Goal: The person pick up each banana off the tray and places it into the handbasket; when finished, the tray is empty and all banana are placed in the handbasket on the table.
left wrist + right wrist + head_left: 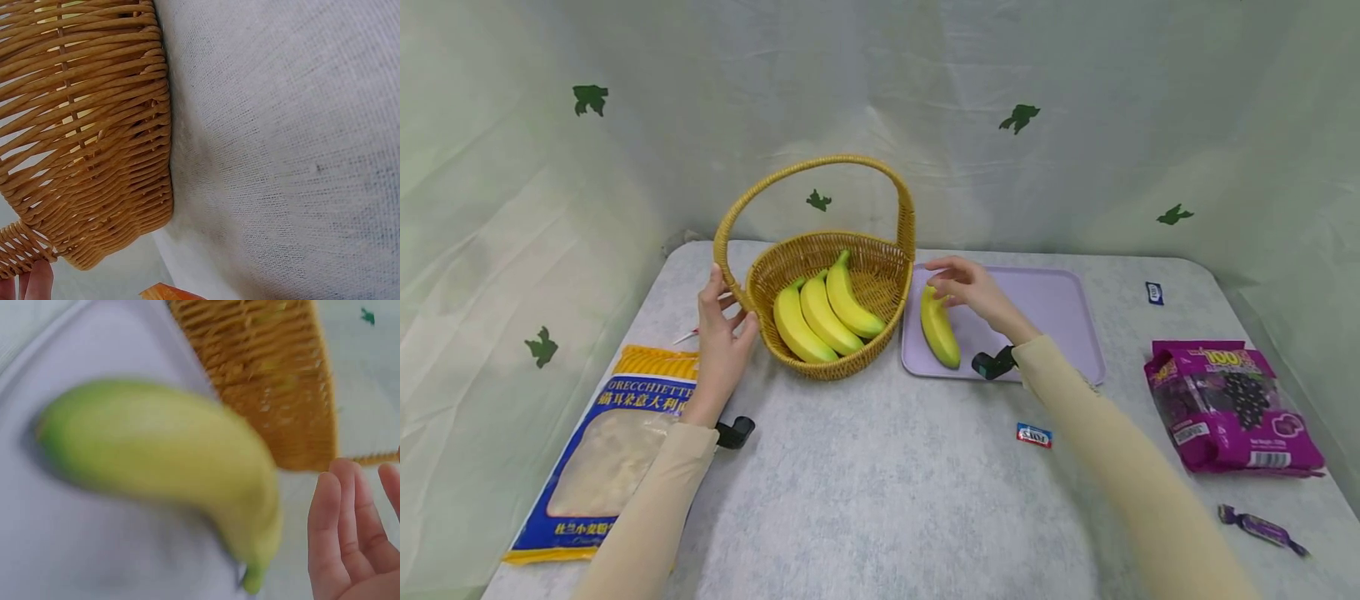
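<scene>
A wicker basket point(842, 367) with a tall arched handle stands at the back of the table, several yellow bananas point(820, 312) lying side by side in it. My left hand point(722, 333) holds the basket at its left side, near the handle's foot; fingertips point(40, 282) touch the weave in the left wrist view. One more banana point(940, 329) lies at the left end of a lilac tray point(1037, 300). Over that banana's upper end hovers my right hand point(966, 292). The right wrist view shows its fingers point(326, 525) apart from the banana point(162, 444), holding nothing.
A blue and yellow pasta bag point(602, 458) lies at the left, partly under the left forearm. A purple candy bag point(1236, 408) and a wrapped candy point(1262, 529) are at the right. Small wrapped sweets point(1034, 435) lie before the tray and at back right.
</scene>
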The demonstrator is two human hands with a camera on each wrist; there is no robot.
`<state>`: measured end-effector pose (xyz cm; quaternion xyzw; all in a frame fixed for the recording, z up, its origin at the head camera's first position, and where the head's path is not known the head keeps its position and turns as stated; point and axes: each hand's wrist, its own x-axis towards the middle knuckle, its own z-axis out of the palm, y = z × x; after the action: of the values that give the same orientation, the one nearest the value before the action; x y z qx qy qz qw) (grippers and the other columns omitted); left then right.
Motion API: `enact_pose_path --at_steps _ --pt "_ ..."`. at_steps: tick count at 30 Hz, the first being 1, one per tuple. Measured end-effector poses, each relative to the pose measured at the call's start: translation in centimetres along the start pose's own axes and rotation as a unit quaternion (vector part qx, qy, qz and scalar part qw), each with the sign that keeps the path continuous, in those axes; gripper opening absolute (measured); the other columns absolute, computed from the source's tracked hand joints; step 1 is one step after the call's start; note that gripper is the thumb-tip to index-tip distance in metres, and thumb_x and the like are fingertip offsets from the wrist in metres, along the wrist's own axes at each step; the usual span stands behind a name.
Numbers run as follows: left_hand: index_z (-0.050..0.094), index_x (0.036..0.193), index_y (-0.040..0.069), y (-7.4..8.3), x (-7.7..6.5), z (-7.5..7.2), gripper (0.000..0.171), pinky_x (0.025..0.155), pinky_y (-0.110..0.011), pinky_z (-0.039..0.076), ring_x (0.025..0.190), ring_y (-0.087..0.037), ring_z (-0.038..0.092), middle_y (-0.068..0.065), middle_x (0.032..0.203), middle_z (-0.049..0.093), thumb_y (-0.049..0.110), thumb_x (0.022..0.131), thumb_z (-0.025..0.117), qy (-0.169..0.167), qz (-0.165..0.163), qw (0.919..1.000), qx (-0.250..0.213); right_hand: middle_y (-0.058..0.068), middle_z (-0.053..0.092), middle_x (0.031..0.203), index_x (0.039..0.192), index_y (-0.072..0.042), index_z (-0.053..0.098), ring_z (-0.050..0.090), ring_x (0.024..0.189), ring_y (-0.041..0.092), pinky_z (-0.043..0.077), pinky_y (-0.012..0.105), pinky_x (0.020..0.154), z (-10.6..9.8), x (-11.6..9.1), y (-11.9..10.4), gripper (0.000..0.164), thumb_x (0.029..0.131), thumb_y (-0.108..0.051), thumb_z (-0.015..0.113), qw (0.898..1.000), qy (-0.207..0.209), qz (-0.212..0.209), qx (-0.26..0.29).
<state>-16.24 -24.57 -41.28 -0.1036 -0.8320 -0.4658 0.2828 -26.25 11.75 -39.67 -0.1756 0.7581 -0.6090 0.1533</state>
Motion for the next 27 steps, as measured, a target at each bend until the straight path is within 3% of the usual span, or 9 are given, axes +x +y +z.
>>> enact_pose_path --at_steps 7,14,17,21,25,27 --pt "0.01 0.151 0.024 -0.1 0.0 0.0 0.077 0.089 -0.061 0.045 0.117 -0.035 0.043 -0.022 0.133 0.032 -0.006 0.093 0.05 0.0 0.002 1.0 0.002 0.03 0.053 0.123 0.135 0.004 0.047 0.056 0.102 0.046 0.051 0.05 0.086 -1.9 -1.3 2.3 0.043 0.096 -0.012 0.055 0.999 0.027 0.042 -0.006" --pt "0.01 0.151 0.023 -0.1 0.0 0.0 0.077 0.091 -0.061 0.044 0.118 -0.035 0.043 -0.022 0.134 0.032 -0.007 0.092 0.05 0.0 -0.009 0.9999 0.004 0.025 0.054 0.125 0.137 0.002 0.046 0.061 0.094 0.036 0.053 0.032 0.072 -2.6 -2.4 4.0 0.044 0.097 -0.014 0.055 0.995 0.028 0.082 -0.047" --pt "0.009 0.151 0.021 0.1 0.0 0.0 0.077 0.091 -0.061 0.044 0.118 -0.035 0.042 -0.023 0.134 0.032 -0.008 0.092 0.05 0.0 -0.012 0.9999 0.005 0.024 0.055 0.124 0.138 -0.001 0.045 0.06 0.093 0.034 0.052 0.029 0.071 -2.6 -2.6 4.4 0.045 0.097 -0.016 0.055 0.994 0.026 0.095 -0.051" --pt "0.009 0.15 0.016 2.0 -0.1 -0.2 0.076 0.091 -0.063 0.042 0.116 -0.04 0.042 -0.029 0.132 0.031 -0.012 0.091 0.048 0.0 -0.009 0.9999 0.007 0.025 0.054 0.121 0.142 -0.005 0.041 0.059 0.095 0.036 0.053 0.035 0.077 -2.4 -2.6 4.4 0.05 0.097 -0.016 0.056 0.993 0.012 0.108 -0.053" --pt "0.01 0.15 0.018 3.0 -0.1 -0.2 0.077 0.091 -0.064 0.042 0.116 -0.041 0.042 -0.03 0.131 0.031 -0.013 0.091 0.047 -0.001 -0.009 0.9999 0.005 0.026 0.051 0.124 0.147 -0.01 0.034 0.06 0.097 0.038 0.053 0.043 0.083 -1.7 -2.6 4.2 0.056 0.097 -0.017 0.056 0.992 -0.01 0.11 -0.069" --pt "0.009 0.15 0.018 2.3 -0.1 -0.1 0.077 0.09 -0.064 0.042 0.116 -0.041 0.042 -0.03 0.131 0.03 -0.013 0.091 0.047 0.002 -0.005 1.0 0.004 0.027 0.048 0.127 0.149 -0.012 0.031 0.06 0.098 0.039 0.052 0.047 0.084 -1.4 -2.5 4.0 0.059 0.096 -0.016 0.056 0.991 -0.02 0.105 -0.076"
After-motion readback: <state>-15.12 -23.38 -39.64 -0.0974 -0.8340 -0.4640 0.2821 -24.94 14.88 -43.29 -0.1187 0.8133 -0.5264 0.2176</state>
